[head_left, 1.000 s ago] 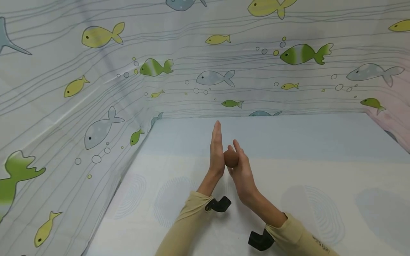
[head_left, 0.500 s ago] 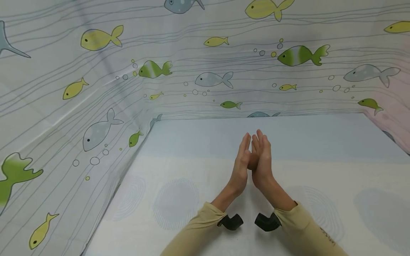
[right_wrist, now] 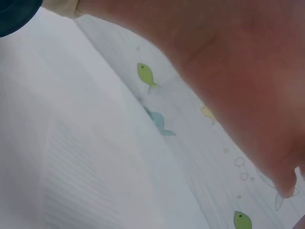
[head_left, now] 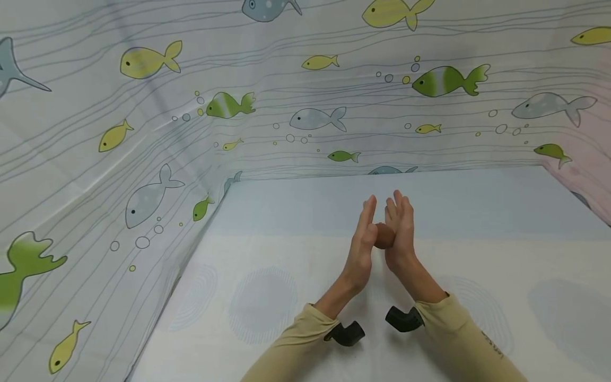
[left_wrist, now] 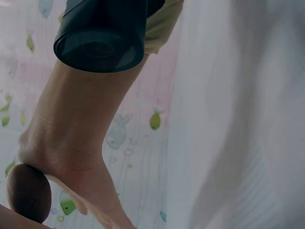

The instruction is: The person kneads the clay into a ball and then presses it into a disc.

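Between two upright palms in the head view sits a smooth brown ball (head_left: 384, 236), which looks like clay. My left hand (head_left: 361, 246) presses its left side, fingers straight and pointing away from me. My right hand (head_left: 402, 233) faces it from the right with straight fingers, the palm against the ball. In the left wrist view the brown ball (left_wrist: 29, 193) looks slightly longer than wide, next to the heel of the right hand (left_wrist: 78, 162). A large blurred hand (right_wrist: 252, 86) fills the upper right of the right wrist view; the ball is hidden there.
A pale table (head_left: 305, 329) printed with faint circles lies under the forearms. Fish-patterned cloth (head_left: 267, 69) hangs behind it and along the left side. Black curved mounts (head_left: 347, 333) stick out from both sleeve cuffs.
Both hands have moved to the right with the ball since the first frame. The hands slid against each other, the right hand moving back and then forward; the ball stayed between the palms.
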### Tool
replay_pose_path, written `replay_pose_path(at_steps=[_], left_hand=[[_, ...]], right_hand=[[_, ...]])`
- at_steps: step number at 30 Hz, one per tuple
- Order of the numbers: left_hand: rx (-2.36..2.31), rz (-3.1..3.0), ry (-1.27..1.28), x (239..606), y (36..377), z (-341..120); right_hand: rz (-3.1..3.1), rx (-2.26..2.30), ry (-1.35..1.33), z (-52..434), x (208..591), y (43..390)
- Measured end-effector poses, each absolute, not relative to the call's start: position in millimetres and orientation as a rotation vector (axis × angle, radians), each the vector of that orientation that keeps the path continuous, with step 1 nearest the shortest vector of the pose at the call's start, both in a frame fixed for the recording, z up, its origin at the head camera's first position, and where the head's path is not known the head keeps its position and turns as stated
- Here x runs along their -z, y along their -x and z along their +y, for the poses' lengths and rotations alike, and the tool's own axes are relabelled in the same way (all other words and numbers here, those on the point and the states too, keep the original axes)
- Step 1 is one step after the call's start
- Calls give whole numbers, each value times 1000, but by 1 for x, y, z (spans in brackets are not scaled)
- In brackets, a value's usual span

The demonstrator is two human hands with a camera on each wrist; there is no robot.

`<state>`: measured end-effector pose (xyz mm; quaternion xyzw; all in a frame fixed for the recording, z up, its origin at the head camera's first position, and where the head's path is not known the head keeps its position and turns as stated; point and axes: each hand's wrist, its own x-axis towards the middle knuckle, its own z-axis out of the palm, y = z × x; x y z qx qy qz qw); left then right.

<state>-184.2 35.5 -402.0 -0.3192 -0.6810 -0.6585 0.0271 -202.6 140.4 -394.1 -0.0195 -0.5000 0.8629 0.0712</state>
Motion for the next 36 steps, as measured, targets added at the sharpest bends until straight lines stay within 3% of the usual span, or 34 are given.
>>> replay_pose_path(at_steps=[23, 36], left_hand=[[2076, -1975, 606, 396, 219, 0], [2158, -1999, 752, 403, 219, 1]], right_hand=[[-1685, -2619, -261, 85, 389, 164], [-1690, -2611, -287, 91, 381, 163]])
